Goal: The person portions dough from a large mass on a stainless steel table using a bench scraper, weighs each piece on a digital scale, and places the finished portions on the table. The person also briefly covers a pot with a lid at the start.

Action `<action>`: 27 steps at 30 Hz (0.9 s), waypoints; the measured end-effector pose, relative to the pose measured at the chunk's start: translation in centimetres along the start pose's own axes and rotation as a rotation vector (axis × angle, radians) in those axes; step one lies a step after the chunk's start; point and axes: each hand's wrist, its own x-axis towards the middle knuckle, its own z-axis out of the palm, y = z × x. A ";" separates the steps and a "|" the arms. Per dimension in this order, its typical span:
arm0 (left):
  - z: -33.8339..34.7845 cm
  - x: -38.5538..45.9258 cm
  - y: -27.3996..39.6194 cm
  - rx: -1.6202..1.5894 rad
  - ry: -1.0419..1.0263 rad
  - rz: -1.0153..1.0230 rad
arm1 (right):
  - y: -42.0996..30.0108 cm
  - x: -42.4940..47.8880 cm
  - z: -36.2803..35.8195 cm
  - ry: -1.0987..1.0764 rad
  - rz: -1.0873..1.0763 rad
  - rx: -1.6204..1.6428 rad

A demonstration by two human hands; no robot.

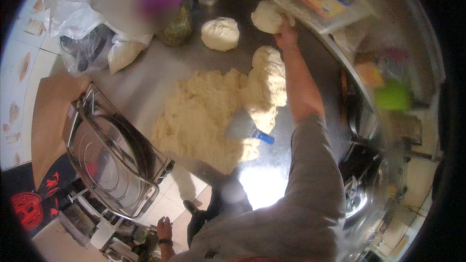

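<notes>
At the far side of the metal worktop, my right hand [287, 31] grips the edge of a round white dough ball [267, 16]. A second dough ball [220, 34] lies apart to its left. Nearer to me, a long lumpy piece of dough [268, 69] adjoins a wide spread of pale yellow, crumbly dough or flour [204, 112]. A scraper with a blue handle [264, 136] rests on the right part of this spread. My left hand [164, 228], with a dark band at the wrist, hangs low at my left side, away from the worktop, and holds nothing.
A metal-framed rack or appliance with a round plate [109, 156] stands at the left. Clear plastic bags [78, 40] and a jar [178, 25], partly behind a blurred patch, are at the far left. A raised ledge [349, 62] with packages runs along the right.
</notes>
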 end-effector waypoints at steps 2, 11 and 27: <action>1.6 -0.3 0.9 0.044 0.016 -0.034 | 2.6 3.4 -1.0 0.013 0.008 -0.035; 6.2 -0.8 12.3 0.465 -0.098 0.333 | 2.8 1.6 -6.6 -0.060 -0.279 -1.835; 11.2 11.2 30.4 -0.124 -0.397 0.581 | -5.1 -47.0 -5.2 -0.626 0.610 -1.389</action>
